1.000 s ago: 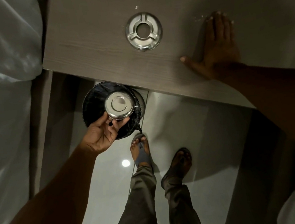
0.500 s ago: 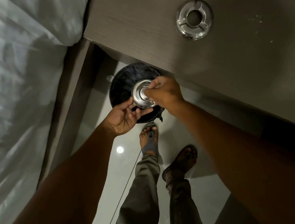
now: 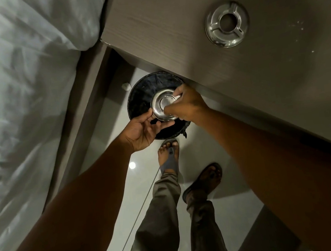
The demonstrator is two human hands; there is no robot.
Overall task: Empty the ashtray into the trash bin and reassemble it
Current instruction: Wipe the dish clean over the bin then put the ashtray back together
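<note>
A shiny metal ashtray bowl (image 3: 161, 106) is held over the round black-lined trash bin (image 3: 146, 92) on the floor. My left hand (image 3: 140, 131) grips the bowl's left rim from below. My right hand (image 3: 187, 104) covers the bowl's right side, fingers pressed into it with something pale under the fingertips. The ashtray's ring-shaped metal lid (image 3: 227, 24), with a centre hole and cigarette rests, lies apart on the wooden table (image 3: 168, 20).
A bed with white sheets (image 3: 19, 80) fills the left. The table edge overhangs the bin. My sandalled feet (image 3: 169, 156) stand on glossy white tiles just below the bin. Pale specks (image 3: 298, 25) dot the table right of the lid.
My right hand left the tabletop and came down onto the bowl held over the bin. The view shifted, so the lid now appears further right.
</note>
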